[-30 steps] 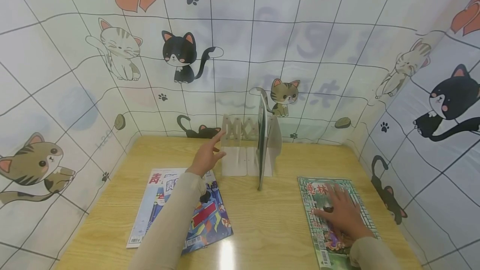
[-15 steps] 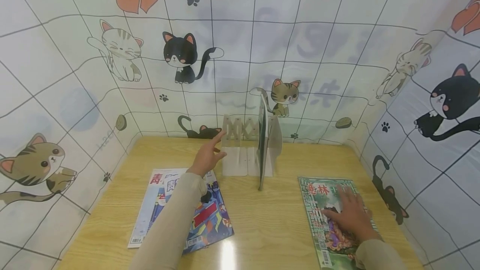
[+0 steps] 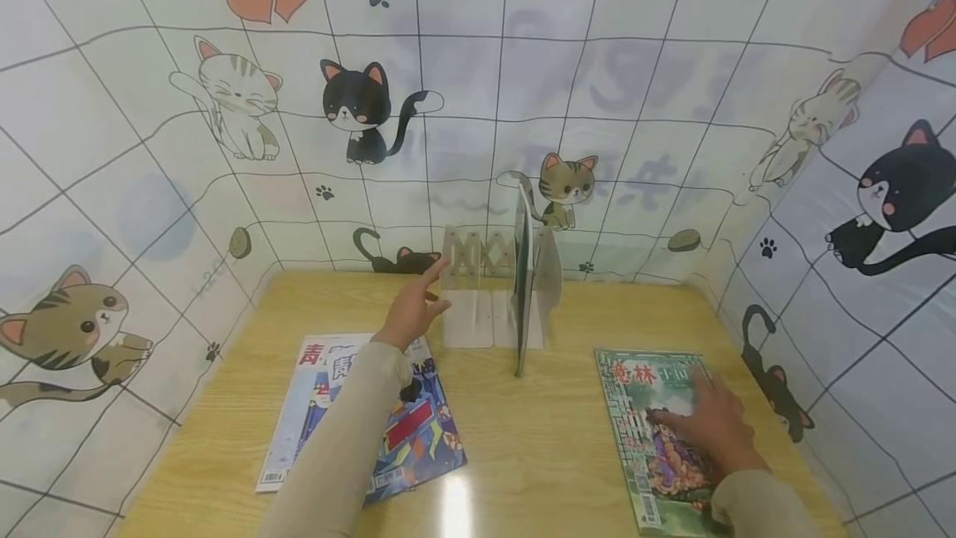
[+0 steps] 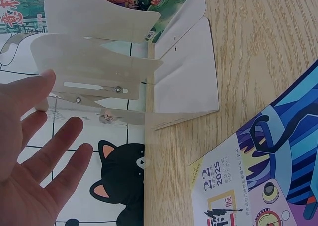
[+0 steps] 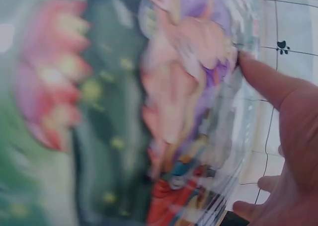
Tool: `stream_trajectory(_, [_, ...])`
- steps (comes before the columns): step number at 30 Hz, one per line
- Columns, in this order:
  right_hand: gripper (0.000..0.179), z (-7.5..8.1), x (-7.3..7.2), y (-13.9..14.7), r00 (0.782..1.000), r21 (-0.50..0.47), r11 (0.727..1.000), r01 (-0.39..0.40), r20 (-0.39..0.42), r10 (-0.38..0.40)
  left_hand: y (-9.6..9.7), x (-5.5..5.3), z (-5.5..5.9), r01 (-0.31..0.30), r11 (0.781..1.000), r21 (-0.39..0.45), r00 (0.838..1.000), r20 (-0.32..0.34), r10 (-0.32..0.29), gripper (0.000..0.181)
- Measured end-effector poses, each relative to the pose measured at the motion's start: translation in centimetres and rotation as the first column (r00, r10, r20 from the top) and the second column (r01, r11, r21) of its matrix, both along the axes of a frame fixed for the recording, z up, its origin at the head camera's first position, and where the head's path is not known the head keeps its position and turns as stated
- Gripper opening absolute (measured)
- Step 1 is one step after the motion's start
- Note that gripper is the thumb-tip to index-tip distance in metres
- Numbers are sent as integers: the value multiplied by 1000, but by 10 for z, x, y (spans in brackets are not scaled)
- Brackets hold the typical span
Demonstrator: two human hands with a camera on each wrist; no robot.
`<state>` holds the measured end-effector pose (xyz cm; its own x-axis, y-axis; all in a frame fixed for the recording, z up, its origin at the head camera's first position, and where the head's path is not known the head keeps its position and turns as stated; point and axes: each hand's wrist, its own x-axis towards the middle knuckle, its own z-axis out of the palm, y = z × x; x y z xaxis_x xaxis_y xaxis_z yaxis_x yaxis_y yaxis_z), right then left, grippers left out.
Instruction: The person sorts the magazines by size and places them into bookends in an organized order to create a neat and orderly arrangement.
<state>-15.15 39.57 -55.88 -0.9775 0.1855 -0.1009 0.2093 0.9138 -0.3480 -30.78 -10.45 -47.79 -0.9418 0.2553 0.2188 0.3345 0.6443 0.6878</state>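
A white expandable bookend (image 3: pixel 466 320) stands at the back middle of the table, with a magazine (image 3: pixel 523 297) upright in it, seen edge-on. My left hand (image 3: pixel 412 310) is beside the bookend's left end, index fingertip right at its side panel. In the left wrist view its fingers are spread and loosely bent beside the bookend (image 4: pixel 99 72), holding nothing. On the right lies a green magazine (image 3: pixel 635 447) with a colourful figure on its cover. My right hand (image 3: pixel 720 426) is spread over its right part, thumb reaching across the cover. The right wrist view shows the cover (image 5: pixel 114 112) close and blurred.
A blue magazine (image 3: pixel 433 455) overlaps a paler one (image 3: pixel 284 438) at the left, partly hidden under my left sleeve. A cat-print cloth wall (image 3: pixel 463 106) closes off the back and both sides of the wooden table (image 3: pixel 523 455).
My right hand has slid to the right over the green magazine, toward its right edge, uncovering more of the cover. The left hand and the bookend have stayed in place.
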Motion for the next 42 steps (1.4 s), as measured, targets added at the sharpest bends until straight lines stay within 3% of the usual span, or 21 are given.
stream_trajectory(9, [137, 2, -2, 8, 992, -36, 996, 82, 94, -78, 0, 0, 0, 10, 1000, 3, 1000, 1, -10, 79])
stream_trajectory(21, [136, 15, 3, 5, 986, -2, 993, 116, 118, -115, 0, -1, 2, -4, 1000, -8, 1000, -1, 4, 77])
stream_trajectory(27, [135, 12, 5, 7, 989, 24, 993, 118, 91, -120, 0, 0, 1, 1, 1000, -4, 1000, -3, -1, 77])
stream_trajectory(36, [134, 9, 6, 6, 987, -86, 985, 150, 62, -145, 1, 0, 2, -4, 1000, 7, 1000, 15, 4, 78])
stream_trajectory(42, [124, 8, 8, 2, 983, -107, 977, 183, 4, -183, 2, 1, 2, -3, 1000, 8, 1000, 15, 3, 77])
